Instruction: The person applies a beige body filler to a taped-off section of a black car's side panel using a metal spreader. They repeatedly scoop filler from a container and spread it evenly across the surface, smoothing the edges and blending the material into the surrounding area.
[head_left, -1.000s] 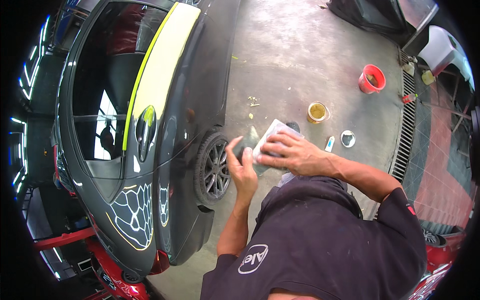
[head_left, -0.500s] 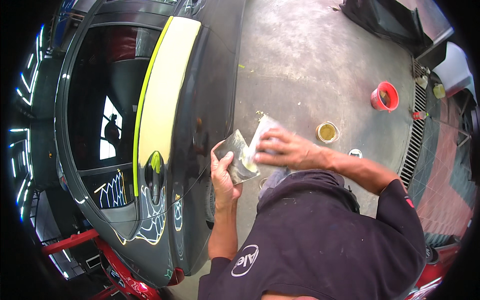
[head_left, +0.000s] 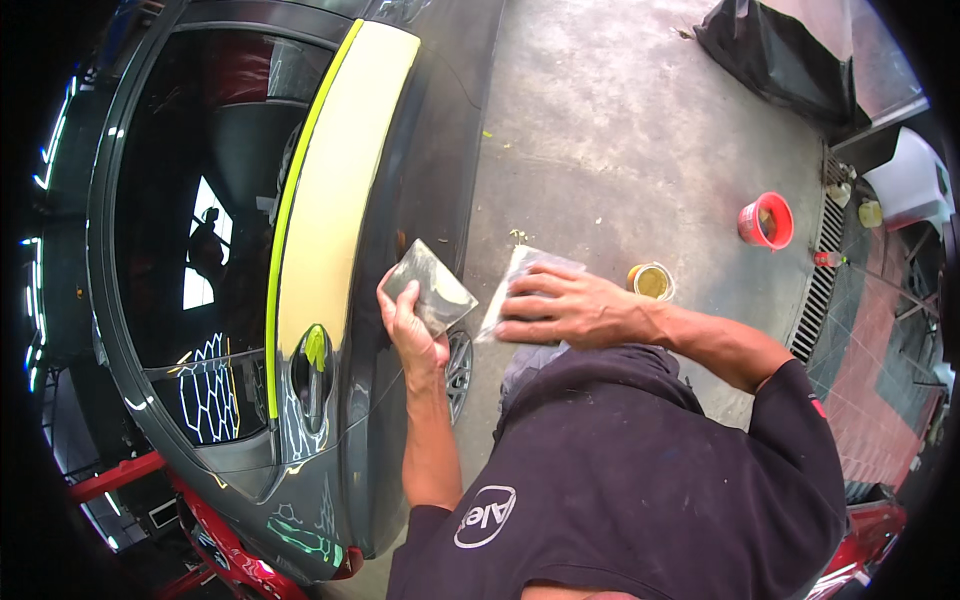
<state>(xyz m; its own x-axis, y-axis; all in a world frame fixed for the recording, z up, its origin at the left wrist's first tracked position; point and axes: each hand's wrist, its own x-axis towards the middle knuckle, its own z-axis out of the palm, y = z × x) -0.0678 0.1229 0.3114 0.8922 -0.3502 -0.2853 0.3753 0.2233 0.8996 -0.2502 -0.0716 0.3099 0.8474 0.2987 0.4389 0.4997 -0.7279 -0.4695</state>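
Though close earlier, grey plate (head_left: 428,284) and white pad (head_left: 515,264) now apart.

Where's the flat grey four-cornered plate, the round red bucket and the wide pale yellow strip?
Flat grey four-cornered plate (head_left: 432,276): head view, broad face.
Round red bucket (head_left: 748,227): head view, outer wall.
Wide pale yellow strip (head_left: 340,175): head view, middle.

The wide fisheye camera is looking down from the person's head, over the shirt (head_left: 640,470), and facing the hands (head_left: 575,308) from near above. It is taking in the car (head_left: 430,190) at left and the floor (head_left: 600,120) at right, bending straight edges toward its rim.
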